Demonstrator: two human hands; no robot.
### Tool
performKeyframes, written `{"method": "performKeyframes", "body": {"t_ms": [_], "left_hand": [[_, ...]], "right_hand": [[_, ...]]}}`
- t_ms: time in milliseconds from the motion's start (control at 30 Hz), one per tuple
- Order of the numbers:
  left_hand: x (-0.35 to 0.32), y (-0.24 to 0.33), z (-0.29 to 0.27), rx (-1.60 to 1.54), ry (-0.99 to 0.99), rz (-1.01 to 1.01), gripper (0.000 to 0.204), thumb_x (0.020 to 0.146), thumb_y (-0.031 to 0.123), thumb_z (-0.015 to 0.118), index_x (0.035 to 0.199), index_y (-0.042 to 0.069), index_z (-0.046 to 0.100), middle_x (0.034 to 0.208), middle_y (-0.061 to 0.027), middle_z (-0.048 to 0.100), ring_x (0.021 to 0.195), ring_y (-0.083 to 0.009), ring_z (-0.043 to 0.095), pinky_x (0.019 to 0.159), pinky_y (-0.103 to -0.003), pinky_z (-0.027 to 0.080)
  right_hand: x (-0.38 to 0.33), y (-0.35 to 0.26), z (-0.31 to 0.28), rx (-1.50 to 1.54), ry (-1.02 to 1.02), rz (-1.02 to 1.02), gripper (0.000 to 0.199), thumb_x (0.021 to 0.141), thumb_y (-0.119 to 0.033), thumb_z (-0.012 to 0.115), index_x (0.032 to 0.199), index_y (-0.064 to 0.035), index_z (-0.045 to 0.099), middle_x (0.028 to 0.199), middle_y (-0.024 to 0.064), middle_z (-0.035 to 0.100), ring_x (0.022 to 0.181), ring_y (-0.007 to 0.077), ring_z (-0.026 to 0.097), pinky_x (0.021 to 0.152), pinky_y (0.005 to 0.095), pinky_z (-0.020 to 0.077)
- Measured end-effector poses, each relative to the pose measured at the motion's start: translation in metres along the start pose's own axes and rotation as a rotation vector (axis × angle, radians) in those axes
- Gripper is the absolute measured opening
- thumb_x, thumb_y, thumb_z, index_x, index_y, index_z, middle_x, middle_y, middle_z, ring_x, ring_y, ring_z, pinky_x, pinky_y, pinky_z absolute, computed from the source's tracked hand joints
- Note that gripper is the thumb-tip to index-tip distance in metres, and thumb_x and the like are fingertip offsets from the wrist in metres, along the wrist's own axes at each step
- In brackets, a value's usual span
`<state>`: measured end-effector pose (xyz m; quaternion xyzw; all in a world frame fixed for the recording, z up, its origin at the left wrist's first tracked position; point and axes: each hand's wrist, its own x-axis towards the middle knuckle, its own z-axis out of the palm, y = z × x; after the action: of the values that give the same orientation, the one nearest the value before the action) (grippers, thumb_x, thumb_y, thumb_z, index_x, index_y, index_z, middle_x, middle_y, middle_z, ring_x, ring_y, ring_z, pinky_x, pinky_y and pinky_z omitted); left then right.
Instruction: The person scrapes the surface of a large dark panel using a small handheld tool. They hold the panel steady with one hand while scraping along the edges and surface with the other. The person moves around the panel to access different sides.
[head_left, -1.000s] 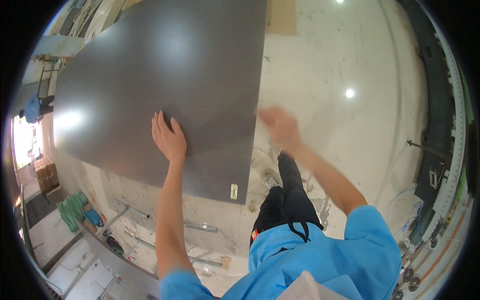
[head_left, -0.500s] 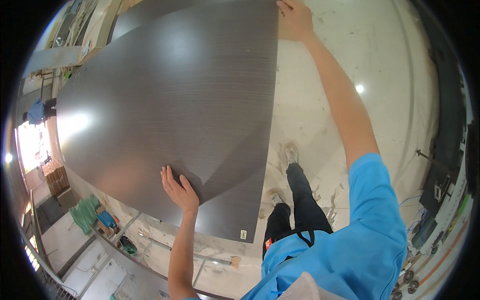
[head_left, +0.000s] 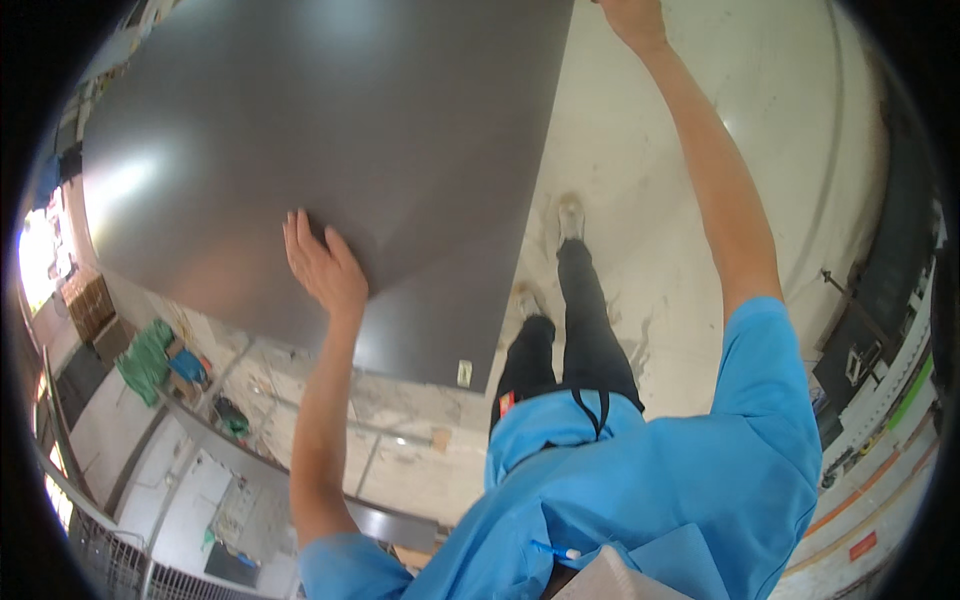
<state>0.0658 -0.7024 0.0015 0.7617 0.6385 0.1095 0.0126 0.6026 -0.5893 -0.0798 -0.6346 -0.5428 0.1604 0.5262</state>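
A large dark grey-brown panel (head_left: 430, 130) with a smooth, faintly shiny face stretches from the upper left to the middle. A small pale label (head_left: 464, 373) sits at its near right corner. My left hand (head_left: 328, 268) lies on the panel's face, palm down, fingers stretched out and thumb apart. Along the far right side, my right arm reaches out to the upper border of the picture. Only part of my right hand (head_left: 635, 20) shows there, close to the panel's right edge; its fingertips are cut off, so their grip is hidden.
My legs and shoes (head_left: 571, 215) stand on the pale, stained floor (head_left: 760, 180) right of the panel. A metal rail frame (head_left: 375, 430) runs below the panel's near edge. Green cloth (head_left: 148, 360) and stacked brown boards (head_left: 88, 300) lie at left. Dark equipment (head_left: 850, 350) lines the right.
The view has shifted, so the panel, both hands and my feet appear higher. My left hand stays flat on the panel. My right hand's fingers, seen earlier at the panel's edge, are now out of frame.
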Motion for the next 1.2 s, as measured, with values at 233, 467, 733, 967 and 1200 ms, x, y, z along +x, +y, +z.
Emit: {"method": "performKeyframes", "body": {"t_ms": [233, 467, 733, 967, 1200], "left_hand": [[0.0, -0.007, 0.01, -0.025, 0.015, -0.01, 0.06, 0.114, 0.039, 0.046, 0.163, 0.004, 0.046, 0.171, -0.0196, 0.042, 0.162, -0.038, 0.033, 0.133, -0.052, 0.025], [0.001, -0.009, 0.016, -0.091, 0.079, 0.001, 0.062, 0.113, 0.043, 0.045, 0.161, 0.004, 0.048, 0.171, -0.0185, 0.043, 0.163, -0.0365, 0.033, 0.134, -0.052, 0.024], [0.002, -0.011, 0.016, -0.085, 0.083, -0.008, 0.062, 0.112, 0.046, 0.048, 0.16, 0.007, 0.05, 0.17, -0.0162, 0.045, 0.16, -0.0356, 0.038, 0.132, -0.05, 0.028], [0.001, -0.009, 0.011, -0.068, 0.085, 0.02, 0.058, 0.114, 0.04, 0.049, 0.161, 0.005, 0.05, 0.17, -0.0182, 0.047, 0.162, -0.0352, 0.036, 0.134, -0.049, 0.026], [0.0, 0.002, 0.003, 0.057, -0.001, 0.058, 0.055, 0.116, 0.031, 0.047, 0.163, 0.003, 0.046, 0.172, -0.0216, 0.041, 0.163, -0.039, 0.033, 0.133, -0.053, 0.025]], "right_hand": [[-0.195, -0.116, 0.018, -0.043, -0.103, 0.126, 0.025, 0.107, -0.02, 0.068, 0.128, -0.0116, 0.079, 0.095, 0.0077, 0.074, 0.076, 0.0241, 0.067, 0.075, 0.036, 0.0532], [-0.387, -0.215, 0.038, 0.006, -0.222, -0.143, 0.044, 0.096, -0.006, 0.075, 0.14, -0.0127, 0.075, 0.081, 0.0068, 0.065, 0.071, 0.0262, 0.064, 0.065, 0.0399, 0.0563], [-0.516, -0.302, 0.035, -0.057, -0.46, -0.259, 0.04, 0.094, -0.004, 0.07, 0.133, -0.0057, 0.076, 0.084, 0.0064, 0.067, 0.074, 0.0241, 0.068, 0.062, 0.0383, 0.057], [-0.422, -0.251, 0.035, -0.177, -0.195, -0.241, 0.046, 0.092, -0.005, 0.071, 0.138, -0.0017, 0.071, 0.085, 0.008, 0.067, 0.074, 0.0255, 0.068, 0.064, 0.0403, 0.0568], [-0.394, -0.256, 0.019, -0.014, -0.381, -0.342, 0.033, 0.095, -0.008, 0.07, 0.128, -0.005, 0.075, 0.088, 0.0057, 0.064, 0.08, 0.0211, 0.069, 0.067, 0.0342, 0.0592]]}}
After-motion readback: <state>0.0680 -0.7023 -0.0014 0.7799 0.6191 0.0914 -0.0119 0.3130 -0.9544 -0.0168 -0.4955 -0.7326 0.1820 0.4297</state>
